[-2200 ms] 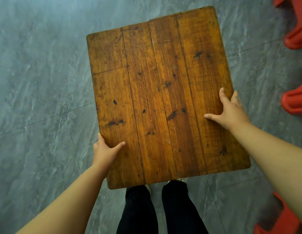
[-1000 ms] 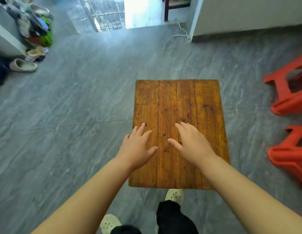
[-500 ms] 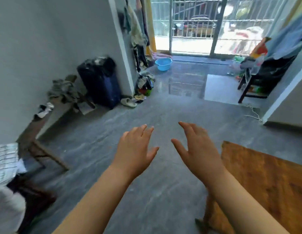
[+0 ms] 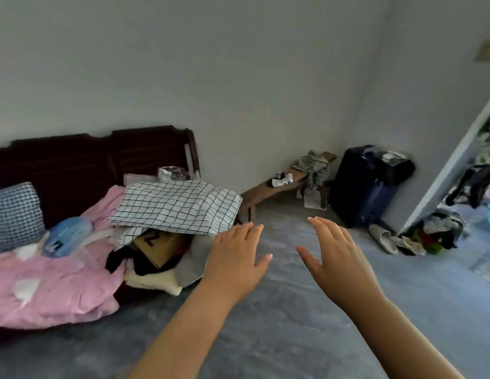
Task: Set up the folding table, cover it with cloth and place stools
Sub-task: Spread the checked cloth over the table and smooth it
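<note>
Checked cotton-like cloth (image 4: 178, 212), matt; wood bench (image 4: 268, 191); grey stone-look floor (image 4: 293, 324), slight sheen

Left hand (image 4: 235, 265) and right hand (image 4: 338, 265) reach forward, fingers spread, empty.

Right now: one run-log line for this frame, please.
phase: fetch cloth | left hand: open, empty | right hand: open, empty | target: checked cloth on sofa pile, untouched | table: out of view

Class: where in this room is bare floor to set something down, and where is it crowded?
Free: grey floor between the sofa and the suitcase, under both open hands. Crowded: the sofa's heaped bedding and checked cloth, the bench, the doorway clutter.
</note>
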`<state>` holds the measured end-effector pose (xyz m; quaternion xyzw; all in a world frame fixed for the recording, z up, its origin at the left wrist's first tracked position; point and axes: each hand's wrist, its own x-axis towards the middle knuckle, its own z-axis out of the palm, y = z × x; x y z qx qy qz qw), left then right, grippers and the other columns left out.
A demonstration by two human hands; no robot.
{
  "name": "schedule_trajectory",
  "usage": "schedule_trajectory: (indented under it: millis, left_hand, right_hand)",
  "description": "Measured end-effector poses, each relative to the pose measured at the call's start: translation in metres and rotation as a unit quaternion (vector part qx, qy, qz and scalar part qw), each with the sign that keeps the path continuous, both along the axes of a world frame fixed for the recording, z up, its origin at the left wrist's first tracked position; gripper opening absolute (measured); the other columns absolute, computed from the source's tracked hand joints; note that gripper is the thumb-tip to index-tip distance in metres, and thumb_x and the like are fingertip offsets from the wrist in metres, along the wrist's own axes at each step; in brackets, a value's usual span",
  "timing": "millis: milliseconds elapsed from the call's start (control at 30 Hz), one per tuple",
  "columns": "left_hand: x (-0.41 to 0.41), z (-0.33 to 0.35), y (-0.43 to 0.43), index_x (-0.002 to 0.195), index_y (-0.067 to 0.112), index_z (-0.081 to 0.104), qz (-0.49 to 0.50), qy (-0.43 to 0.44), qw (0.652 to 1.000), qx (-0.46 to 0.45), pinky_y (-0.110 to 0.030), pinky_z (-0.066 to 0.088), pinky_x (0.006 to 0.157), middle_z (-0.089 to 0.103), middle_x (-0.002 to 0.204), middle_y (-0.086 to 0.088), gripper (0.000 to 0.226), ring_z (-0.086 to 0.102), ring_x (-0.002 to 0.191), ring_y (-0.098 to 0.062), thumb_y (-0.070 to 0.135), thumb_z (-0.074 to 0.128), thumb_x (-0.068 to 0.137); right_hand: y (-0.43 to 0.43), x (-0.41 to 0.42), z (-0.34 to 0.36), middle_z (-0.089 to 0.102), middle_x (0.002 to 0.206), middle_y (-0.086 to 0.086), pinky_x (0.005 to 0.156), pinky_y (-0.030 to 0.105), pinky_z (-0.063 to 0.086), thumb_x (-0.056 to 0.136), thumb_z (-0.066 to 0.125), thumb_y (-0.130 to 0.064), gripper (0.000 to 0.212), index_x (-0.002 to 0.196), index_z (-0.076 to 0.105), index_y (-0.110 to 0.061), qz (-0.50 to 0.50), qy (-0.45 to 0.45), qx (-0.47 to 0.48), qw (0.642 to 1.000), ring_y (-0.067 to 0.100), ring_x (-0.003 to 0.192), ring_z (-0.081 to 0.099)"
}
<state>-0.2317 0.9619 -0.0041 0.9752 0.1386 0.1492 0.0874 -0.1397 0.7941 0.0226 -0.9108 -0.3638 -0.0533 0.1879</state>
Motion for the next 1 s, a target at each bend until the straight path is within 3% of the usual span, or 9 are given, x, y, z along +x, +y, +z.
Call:
schedule_trajectory:
  millis: [333,600,700,833,1000]
  left_hand:
    - [0.051,-0.077,0.125,0.145,0.023,0.026,0.112,0.107,0.988,-0.017,-0.033,0.029,0.106,0.035,0.146,0.005,0.060,0.033,0.133,-0.016,0.045,0.042,0.092]
    - [0.110,-0.142,0.221,0.130,0.011,0.052,0.167,0.185,0.967,-0.041,-0.042,0.048,0.088,0.059,0.126,-0.010,0.061,0.057,0.114,-0.028,0.034,0.069,0.077]
    - [0.123,-0.167,0.251,0.136,0.012,0.047,0.158,0.205,0.964,-0.052,-0.044,0.043,0.097,0.053,0.135,-0.011,0.061,0.051,0.123,-0.029,0.033,0.064,0.081]
    - [0.146,-0.204,0.307,0.148,0.018,0.020,0.137,0.240,0.957,-0.085,-0.038,0.024,0.112,0.028,0.153,-0.006,0.062,0.026,0.140,-0.022,0.038,0.044,0.094]
    - [0.174,-0.253,0.378,0.149,0.018,0.017,0.112,0.259,0.945,-0.164,-0.033,0.023,0.115,0.027,0.153,-0.002,0.063,0.024,0.141,-0.018,0.039,0.042,0.096]
  right_hand:
    - [0.151,0.094,-0.081,0.036,0.149,0.000,0.111,0.028,0.027,0.095,0.043,-0.047,0.060,0.144,0.031,-0.016,0.126,0.074,-0.058,0.988,0.019,0.137,0.032]
    - [0.255,0.177,-0.158,0.035,0.147,0.002,0.110,0.033,0.032,0.095,0.042,-0.046,0.059,0.144,0.029,-0.015,0.136,0.173,-0.141,0.965,0.021,0.136,0.032]
    - [0.290,0.190,-0.184,0.037,0.145,0.001,0.107,0.035,0.035,0.095,0.044,-0.045,0.057,0.142,0.031,-0.016,0.133,0.196,-0.181,0.954,0.022,0.134,0.033]
    - [0.342,0.205,-0.219,0.037,0.146,0.003,0.107,0.036,0.035,0.095,0.043,-0.046,0.059,0.144,0.030,-0.015,0.128,0.211,-0.219,0.944,0.024,0.134,0.034]
    - [0.409,0.221,-0.256,0.037,0.145,0.006,0.107,0.039,0.035,0.095,0.045,-0.042,0.056,0.141,0.033,-0.013,0.077,0.257,-0.244,0.932,0.025,0.135,0.032]
